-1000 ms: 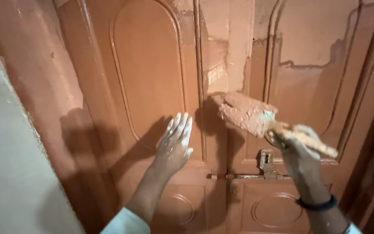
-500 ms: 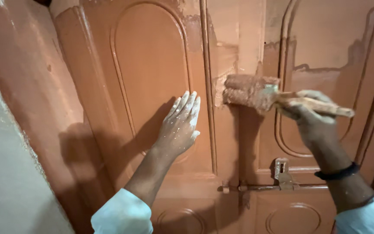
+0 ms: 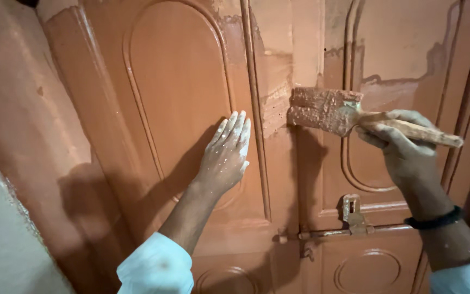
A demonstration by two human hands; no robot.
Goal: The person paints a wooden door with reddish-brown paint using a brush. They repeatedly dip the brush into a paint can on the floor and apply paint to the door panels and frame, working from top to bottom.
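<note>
Paintbrush (image 3: 327,111) on door (image 3: 180,81) | right hand (image 3: 403,149) grips | left hand (image 3: 225,155) flat

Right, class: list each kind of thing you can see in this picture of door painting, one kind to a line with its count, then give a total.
Hands: 2, the left hand flat on the door, the right hand gripping the brush
Paintbrush: 1
Door leaves: 2, left leaf and right leaf
Latch bolt: 1
Black wristband: 1
Total: 7
</note>
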